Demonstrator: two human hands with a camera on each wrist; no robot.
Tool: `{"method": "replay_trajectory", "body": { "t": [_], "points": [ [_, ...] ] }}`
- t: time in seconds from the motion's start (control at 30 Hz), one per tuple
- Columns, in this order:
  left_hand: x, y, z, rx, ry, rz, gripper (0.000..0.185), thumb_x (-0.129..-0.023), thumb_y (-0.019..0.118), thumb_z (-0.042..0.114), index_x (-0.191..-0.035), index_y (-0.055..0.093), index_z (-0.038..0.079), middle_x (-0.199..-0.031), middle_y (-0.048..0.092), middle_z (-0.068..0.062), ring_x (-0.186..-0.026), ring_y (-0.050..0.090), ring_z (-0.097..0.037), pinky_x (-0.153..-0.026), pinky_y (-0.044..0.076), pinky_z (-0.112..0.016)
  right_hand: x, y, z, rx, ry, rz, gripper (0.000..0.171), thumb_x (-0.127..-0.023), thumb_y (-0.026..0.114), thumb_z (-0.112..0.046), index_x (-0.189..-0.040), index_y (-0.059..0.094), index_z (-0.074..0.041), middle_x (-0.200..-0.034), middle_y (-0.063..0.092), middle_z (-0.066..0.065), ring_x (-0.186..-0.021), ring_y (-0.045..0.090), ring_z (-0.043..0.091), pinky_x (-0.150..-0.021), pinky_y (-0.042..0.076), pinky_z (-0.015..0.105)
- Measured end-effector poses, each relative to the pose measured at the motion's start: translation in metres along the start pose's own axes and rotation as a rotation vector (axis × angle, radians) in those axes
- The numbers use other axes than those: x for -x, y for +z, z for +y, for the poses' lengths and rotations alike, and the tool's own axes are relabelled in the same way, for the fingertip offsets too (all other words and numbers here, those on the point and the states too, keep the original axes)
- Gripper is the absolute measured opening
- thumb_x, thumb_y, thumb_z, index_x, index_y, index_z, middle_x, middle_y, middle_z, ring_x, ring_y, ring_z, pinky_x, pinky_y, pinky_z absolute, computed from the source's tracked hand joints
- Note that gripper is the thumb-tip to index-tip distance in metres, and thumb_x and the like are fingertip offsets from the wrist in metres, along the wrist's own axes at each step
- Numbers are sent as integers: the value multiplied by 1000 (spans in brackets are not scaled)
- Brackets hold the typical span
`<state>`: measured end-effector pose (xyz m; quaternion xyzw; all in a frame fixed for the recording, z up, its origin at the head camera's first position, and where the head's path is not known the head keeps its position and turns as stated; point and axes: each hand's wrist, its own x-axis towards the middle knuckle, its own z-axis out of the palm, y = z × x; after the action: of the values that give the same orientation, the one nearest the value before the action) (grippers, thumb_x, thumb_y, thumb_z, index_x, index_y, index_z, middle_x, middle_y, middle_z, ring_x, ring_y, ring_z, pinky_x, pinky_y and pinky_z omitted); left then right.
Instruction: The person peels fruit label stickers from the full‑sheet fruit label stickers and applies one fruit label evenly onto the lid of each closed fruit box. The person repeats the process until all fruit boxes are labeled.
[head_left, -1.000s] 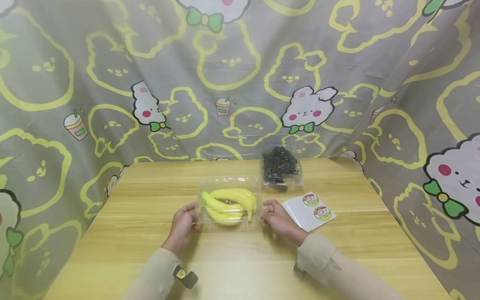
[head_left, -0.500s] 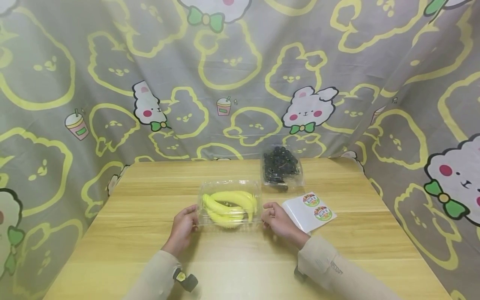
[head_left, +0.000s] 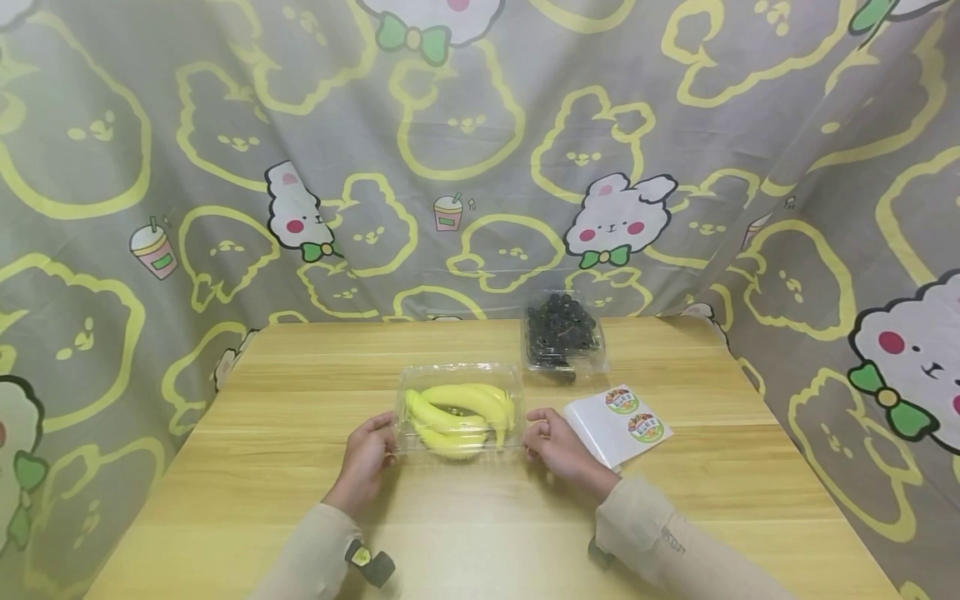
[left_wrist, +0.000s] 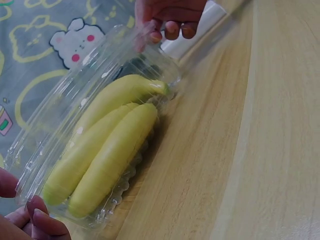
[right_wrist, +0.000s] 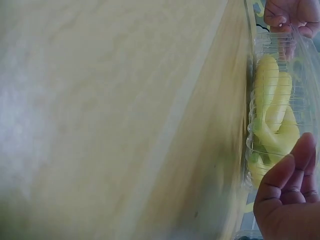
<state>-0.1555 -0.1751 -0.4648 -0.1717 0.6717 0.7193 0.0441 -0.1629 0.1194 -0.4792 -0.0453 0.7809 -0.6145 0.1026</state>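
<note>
The left hand (head_left: 369, 454) is resting on the wooden table (head_left: 247, 467) and gripping the left end of a clear plastic clamshell box (head_left: 459, 408), its fingers curling against the box's side; the left wrist view is showing fingertips (left_wrist: 41, 220) pinching the crinkled rim at that end. The box is sitting closed near the middle of the table, a little toward the person, and is holding a bunch of yellow bananas (head_left: 457, 411) lying lengthwise inside. On the box's right end, the right hand (head_left: 555, 443) is holding the opposite edge, its fingers bending in toward the plastic and its fingertips (left_wrist: 172, 29) touching the rim, so the box is sitting between the two hands. Farther back and to the right, a second clear box of dark berries (head_left: 562, 336) is standing near the patterned curtain (head_left: 480, 150). Just beside the right hand, a white sheet with two round stickers (head_left: 621, 423) is lying flat on the table.
</note>
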Motion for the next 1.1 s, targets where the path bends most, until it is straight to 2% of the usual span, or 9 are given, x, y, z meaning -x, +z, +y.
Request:
{"method": "replay_trajectory", "body": {
  "t": [0.13, 0.3, 0.53, 0.77, 1.1],
  "points": [
    [0, -1, -1, -3, 4, -4, 62, -77, 41, -11, -140, 39, -10, -141, 39, -20, -73, 43, -11, -55, 40, -18, 1, -1, 1, 11, -18, -10, 40, -90, 55, 0, -125, 41, 12, -85, 61, 21, -68, 59, 25, -63, 51, 30],
    [2, -2, -2, -20, 1, -11, 63, -78, 42, -10, -141, 37, -9, -144, 37, -20, -74, 43, -11, -57, 41, -18, 3, -1, 0, 11, 2, -5, 40, -90, 56, 0, -125, 41, 11, -84, 62, 19, -68, 60, 26, -64, 51, 32],
    [3, -3, -3, -32, -1, -9, 64, -78, 43, -8, -142, 37, -8, -145, 37, -20, -74, 43, -10, -57, 41, -19, 1, 2, 3, 4, 7, 0, 38, -90, 53, 3, -124, 39, 15, -84, 61, 26, -70, 60, 38, -64, 52, 40],
    [5, -3, -4, -30, -2, 7, 64, -78, 43, -9, -142, 38, -7, -146, 37, -20, -72, 43, -10, -57, 41, -19, 2, 0, 4, 1, 18, -17, 38, -92, 54, 1, -126, 40, 10, -85, 62, 21, -68, 59, 25, -60, 49, 31],
    [4, -6, -5, -5, 18, 56, 58, -80, 43, -9, -138, 42, -8, -141, 43, -22, -70, 47, -9, -56, 42, -20, 3, -2, 5, -2, 56, -31, 39, -93, 56, -5, -128, 42, 5, -87, 64, 16, -69, 59, 25, -45, 41, 28]
  ]
}}
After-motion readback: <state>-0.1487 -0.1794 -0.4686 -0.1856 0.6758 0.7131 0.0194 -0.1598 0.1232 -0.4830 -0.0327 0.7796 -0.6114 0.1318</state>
